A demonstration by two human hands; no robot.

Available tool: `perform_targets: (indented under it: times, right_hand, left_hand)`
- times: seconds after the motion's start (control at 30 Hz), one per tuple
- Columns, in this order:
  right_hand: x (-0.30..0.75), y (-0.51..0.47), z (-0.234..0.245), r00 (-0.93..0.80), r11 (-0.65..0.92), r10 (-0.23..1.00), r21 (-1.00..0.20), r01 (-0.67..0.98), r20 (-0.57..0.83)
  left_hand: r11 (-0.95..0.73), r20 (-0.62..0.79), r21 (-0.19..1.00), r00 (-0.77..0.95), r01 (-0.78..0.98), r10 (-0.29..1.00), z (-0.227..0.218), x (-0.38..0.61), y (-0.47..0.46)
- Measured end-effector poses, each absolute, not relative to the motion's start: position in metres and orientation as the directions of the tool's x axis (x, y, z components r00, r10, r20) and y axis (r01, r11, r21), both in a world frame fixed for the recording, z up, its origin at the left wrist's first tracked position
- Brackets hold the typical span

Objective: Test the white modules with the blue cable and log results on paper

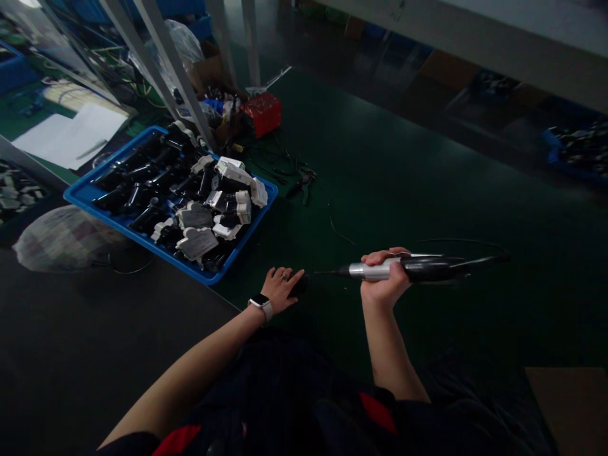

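Fingers (375, 257) of the right hand (386, 282) wrap the barrel of a slim power screwdriver (430, 270), its bit (330, 272) aimed leftward at a dark part (301, 285) on the green counter (403, 190). The left hand (281, 288) lies over that part; whether it grips or only presses, I cannot tell. Good handling calls for the part pinned firmly, bit and part in line, skin clear of the tip. Beyond sits a blue tray (250, 232) of black-and-white pieces (197, 219).
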State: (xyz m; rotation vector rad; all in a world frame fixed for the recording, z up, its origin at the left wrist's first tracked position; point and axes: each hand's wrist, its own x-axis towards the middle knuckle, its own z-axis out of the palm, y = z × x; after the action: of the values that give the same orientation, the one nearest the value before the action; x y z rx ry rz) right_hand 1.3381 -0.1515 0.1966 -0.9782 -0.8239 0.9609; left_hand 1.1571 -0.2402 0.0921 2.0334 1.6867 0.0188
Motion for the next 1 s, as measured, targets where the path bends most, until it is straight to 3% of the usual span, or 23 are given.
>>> perform_targets:
  times: [0.37, 1.0]
  right_hand:
    - [1.309, -0.175, 0.214, 0.126, 0.117, 0.989, -0.919, -0.377, 0.074]
    - [1.301, -0.181, 0.210, 0.106, 0.155, 0.986, -0.919, -0.362, 0.125]
  left_hand:
    - [-0.064, -0.231, 0.388, 0.165, 0.919, 0.959, 0.090, 1.163, -0.245]
    - [-0.048, -0.229, 0.392, 0.148, 0.919, 0.962, 0.084, 1.165, -0.243]
